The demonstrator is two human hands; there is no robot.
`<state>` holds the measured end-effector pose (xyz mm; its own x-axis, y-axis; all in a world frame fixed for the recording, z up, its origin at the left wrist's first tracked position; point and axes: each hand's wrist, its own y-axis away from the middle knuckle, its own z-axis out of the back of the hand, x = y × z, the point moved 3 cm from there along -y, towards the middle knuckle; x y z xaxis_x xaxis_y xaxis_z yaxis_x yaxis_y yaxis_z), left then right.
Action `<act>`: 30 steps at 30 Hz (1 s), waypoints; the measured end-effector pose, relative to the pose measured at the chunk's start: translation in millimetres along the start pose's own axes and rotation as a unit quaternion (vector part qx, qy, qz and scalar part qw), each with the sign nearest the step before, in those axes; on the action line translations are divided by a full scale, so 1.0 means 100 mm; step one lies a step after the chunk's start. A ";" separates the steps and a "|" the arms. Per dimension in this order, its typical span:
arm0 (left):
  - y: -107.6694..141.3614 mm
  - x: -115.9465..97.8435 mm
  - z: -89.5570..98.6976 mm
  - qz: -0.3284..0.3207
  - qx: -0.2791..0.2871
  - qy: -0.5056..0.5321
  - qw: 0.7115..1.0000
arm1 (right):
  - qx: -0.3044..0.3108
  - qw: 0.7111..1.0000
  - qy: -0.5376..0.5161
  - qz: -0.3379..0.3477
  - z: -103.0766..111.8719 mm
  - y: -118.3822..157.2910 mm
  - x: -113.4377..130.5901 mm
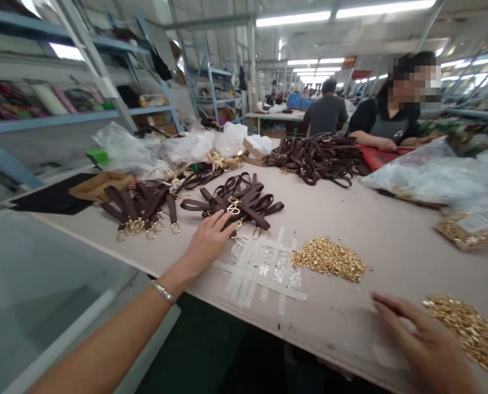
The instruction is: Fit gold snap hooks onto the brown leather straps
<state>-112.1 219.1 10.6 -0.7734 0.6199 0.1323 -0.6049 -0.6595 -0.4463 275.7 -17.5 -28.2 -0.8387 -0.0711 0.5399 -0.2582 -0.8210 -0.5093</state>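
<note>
My left hand (211, 239) reaches to the front of a heap of dark brown straps (252, 200) with gold metal clasps (233, 206). Its fingers are stretched out over the nearest clasps and seem to touch them; nothing is visibly gripped. My right hand (422, 342), a little blurred, hovers at the lower right with fingers extended and holds nothing that I can see. Beside it lies a pile of small gold metal pieces (465, 328). A second gold pile (329, 258) sits between my hands, next to strips of tape (264, 273) stuck on the tabletop.
More brown straps with gold rings (141, 205) lie at the left, near a cardboard tray (102, 186). A large strap heap (317, 156) is at the back. Plastic bags (428, 172) cover the right side. A co-worker (385, 123) stands beyond the table (309, 208).
</note>
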 end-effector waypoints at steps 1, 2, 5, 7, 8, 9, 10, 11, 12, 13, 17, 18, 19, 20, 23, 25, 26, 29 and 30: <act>-0.06 -0.01 -0.02 -0.021 0.004 0.005 1.000 | 0.036 0.999 0.007 0.030 -0.13 -0.01 0.11; -0.11 0.00 -0.04 -0.038 0.007 0.009 0.999 | 0.070 0.995 0.013 0.063 -0.28 -0.03 0.24; -0.20 0.06 -0.09 -0.062 0.007 0.013 0.998 | 0.123 0.982 0.042 0.137 -0.69 -0.14 0.61; -0.22 0.11 -0.08 -0.067 0.004 0.016 0.998 | 0.128 0.975 0.066 0.168 -0.87 -0.23 0.79; -0.22 0.13 -0.05 -0.066 0.003 0.017 0.998 | 0.124 0.972 0.080 0.181 -0.93 -0.29 0.86; -0.21 0.14 -0.01 -0.063 0.003 0.019 0.998 | 0.118 0.969 0.095 0.195 -0.98 -0.35 0.91; -0.20 0.15 0.04 -0.059 0.003 0.021 0.998 | 0.114 0.964 0.113 0.210 -1.03 -0.40 0.94; -0.19 0.15 0.11 -0.053 0.005 0.023 0.998 | 0.116 0.958 0.132 0.226 -1.07 -0.46 0.97; -0.18 0.15 0.18 -0.047 0.009 0.027 0.999 | 0.124 0.951 0.152 0.241 -1.11 -0.51 0.98; -0.17 0.15 0.25 -0.039 0.014 0.031 0.999 | 0.133 0.943 0.172 0.252 -1.15 -0.56 0.99; -0.10 0.16 0.50 0.021 0.040 0.069 0.997 | 0.151 0.919 0.228 0.283 -1.23 -0.66 0.93; -0.08 0.17 0.55 0.044 0.047 0.086 0.994 | 0.149 0.916 0.231 0.291 -1.23 -0.66 0.89; -0.04 0.16 0.58 0.069 0.056 0.108 0.990 | 0.147 0.915 0.233 0.296 -1.21 -0.65 0.85; 0.00 0.14 0.60 0.094 0.066 0.135 0.984 | 0.147 0.914 0.233 0.299 -1.18 -0.63 0.80; 0.18 -0.04 0.61 0.157 0.117 0.258 0.946 | 0.148 0.915 0.229 0.296 -1.04 -0.54 0.68; 0.31 -0.25 0.60 0.176 0.163 0.358 0.902 | 0.158 0.919 0.223 0.284 -0.94 -0.46 0.64; 0.38 -0.37 0.59 0.185 0.184 0.407 0.875 | 0.166 0.921 0.222 0.273 -0.89 -0.43 0.63; 0.58 -0.70 0.54 0.228 0.216 0.541 0.780 | 0.185 0.930 0.213 0.236 -0.76 -0.37 0.59; 0.65 -0.79 0.51 0.256 0.212 0.592 0.734 | 0.185 0.934 0.209 0.224 -0.71 -0.36 0.57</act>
<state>-99.9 105.3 16.7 -0.3658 0.0144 -0.9306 -0.4912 -0.8523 0.1799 202.5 48.3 -26.9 -0.9567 -0.2905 -0.0193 0.2817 -0.9068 -0.3135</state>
